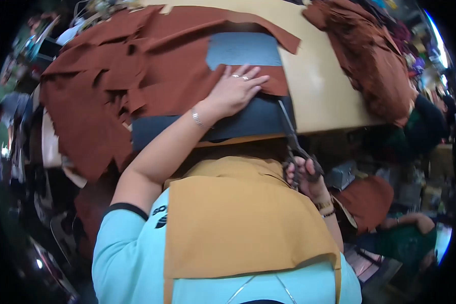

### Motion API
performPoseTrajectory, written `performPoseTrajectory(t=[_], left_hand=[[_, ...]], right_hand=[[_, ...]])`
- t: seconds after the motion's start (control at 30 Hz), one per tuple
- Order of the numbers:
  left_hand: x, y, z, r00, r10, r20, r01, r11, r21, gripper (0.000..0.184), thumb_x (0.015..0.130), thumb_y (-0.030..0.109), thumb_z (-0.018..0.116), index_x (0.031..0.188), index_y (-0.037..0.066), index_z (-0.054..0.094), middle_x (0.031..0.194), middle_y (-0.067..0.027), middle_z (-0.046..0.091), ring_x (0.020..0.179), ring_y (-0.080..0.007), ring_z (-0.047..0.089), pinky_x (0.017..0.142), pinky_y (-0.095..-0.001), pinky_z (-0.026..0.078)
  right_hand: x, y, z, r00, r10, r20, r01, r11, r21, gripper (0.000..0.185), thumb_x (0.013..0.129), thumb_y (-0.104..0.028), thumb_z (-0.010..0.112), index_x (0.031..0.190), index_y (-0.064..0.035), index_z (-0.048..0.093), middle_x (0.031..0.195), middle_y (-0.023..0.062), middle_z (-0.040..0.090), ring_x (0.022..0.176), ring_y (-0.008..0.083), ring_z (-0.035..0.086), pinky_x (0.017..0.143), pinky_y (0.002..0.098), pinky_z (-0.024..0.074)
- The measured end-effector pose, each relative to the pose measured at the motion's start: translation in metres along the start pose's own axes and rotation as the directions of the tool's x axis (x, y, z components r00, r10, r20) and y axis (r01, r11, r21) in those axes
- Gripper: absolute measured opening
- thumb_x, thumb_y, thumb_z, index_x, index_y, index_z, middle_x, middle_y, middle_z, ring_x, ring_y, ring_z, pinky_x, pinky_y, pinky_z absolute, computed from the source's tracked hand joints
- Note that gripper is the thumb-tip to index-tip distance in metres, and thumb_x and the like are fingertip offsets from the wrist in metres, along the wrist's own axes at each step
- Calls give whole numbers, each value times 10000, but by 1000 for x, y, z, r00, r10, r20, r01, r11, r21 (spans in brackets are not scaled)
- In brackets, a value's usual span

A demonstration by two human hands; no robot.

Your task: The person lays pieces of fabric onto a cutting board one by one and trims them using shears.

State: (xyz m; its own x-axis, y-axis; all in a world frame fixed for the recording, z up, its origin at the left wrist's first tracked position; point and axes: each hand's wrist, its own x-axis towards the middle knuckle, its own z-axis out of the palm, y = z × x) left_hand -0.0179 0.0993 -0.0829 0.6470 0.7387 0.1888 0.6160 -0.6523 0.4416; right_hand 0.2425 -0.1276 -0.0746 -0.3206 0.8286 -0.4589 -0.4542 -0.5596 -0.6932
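My left hand lies flat with spread fingers on a reddish-brown sheet of leather or cloth, wearing a ring and a bracelet. Just beyond its fingertips, a blue-grey flat piece shows beside the brown material. Under the near edge of the sheet is a dark mat. Low at the mat's right corner, my right hand grips large scissors by the handles. Their blades point away from me, toward the brown sheet's near right corner, and look closed or nearly so.
The cream table extends to the right of the mat. A crumpled heap of brown material hangs over its right side. Ragged cut pieces droop off the left side. Another person in green is at the lower right.
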Motion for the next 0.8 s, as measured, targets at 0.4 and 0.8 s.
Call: performPoseTrajectory(t=[0.4,0.8], left_hand=[[-21,15,-13,997,61,55,-68,987,144,603,928,541,495,1439,228,427,1551,-119,289,1439,-344,226,1138,-606,147],[-21,17,-13,997,60,56,-69,982,177,642,914,590,482,1455,254,403,1561,-101,272,1437,-343,231,1142,-603,140]], right_hand=[[21,-3,27,960,-197,-200,170,975,-141,439,918,-459,619,897,-21,598,762,31,588,630,119,580,629,262,507],[22,-17,38,954,-186,-235,107,945,-310,327,933,-356,633,858,-41,587,741,4,582,608,88,581,595,223,488]])
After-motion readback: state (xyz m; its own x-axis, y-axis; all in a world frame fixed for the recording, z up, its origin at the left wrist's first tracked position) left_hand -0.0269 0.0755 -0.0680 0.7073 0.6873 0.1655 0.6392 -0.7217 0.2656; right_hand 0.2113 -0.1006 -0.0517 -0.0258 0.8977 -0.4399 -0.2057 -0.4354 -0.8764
